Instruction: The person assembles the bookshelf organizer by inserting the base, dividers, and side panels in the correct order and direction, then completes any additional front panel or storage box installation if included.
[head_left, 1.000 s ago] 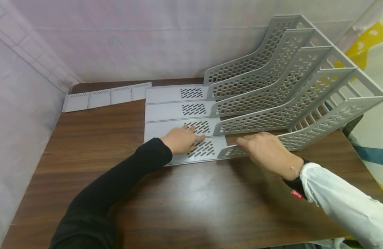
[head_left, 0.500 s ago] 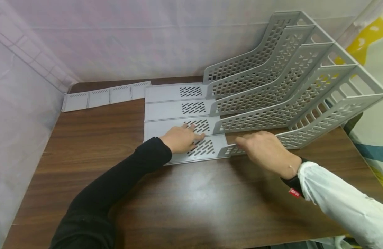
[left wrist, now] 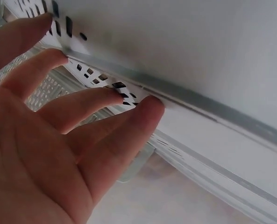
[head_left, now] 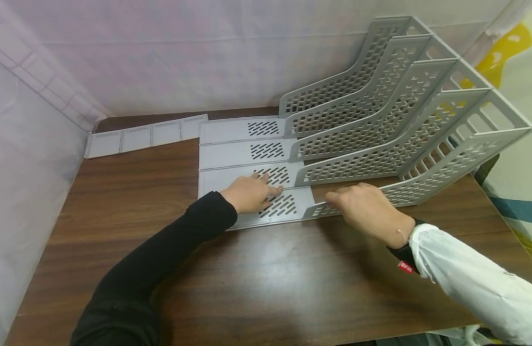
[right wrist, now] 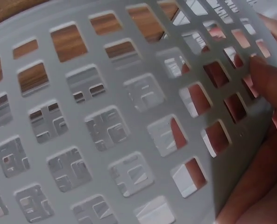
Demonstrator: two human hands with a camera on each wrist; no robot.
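A grey perforated file rack (head_left: pixel 477 144) with several curved dividers stands at the right of the table. Its flat slotted base panels (head_left: pixel 224 156) extend leftward from the dividers' low ends. My left hand (head_left: pixel 250 193) rests on the two nearest base panels with fingers spread. The left wrist view shows its fingertips (left wrist: pixel 150 109) touching the panels along their seam. With my right hand (head_left: pixel 367 211) I hold the low end of the rack's nearest side wall. Seen from the right wrist, the thumb (right wrist: pixel 266 77) lies on the wall's near face, and fingers show through its holes behind.
A narrow light strip (head_left: pixel 136 138) of several joined, slotted panels lies at the back left, close to the base panels. The brown wooden table (head_left: pixel 110 202) meets pale sheeting (head_left: pixel 162 62) behind and at the left. A patterned cloth (head_left: pixel 516 173) hangs at the right.
The head view has shifted slightly. Both hands keep their places on the panels and side wall, and the rack shows no clear movement.
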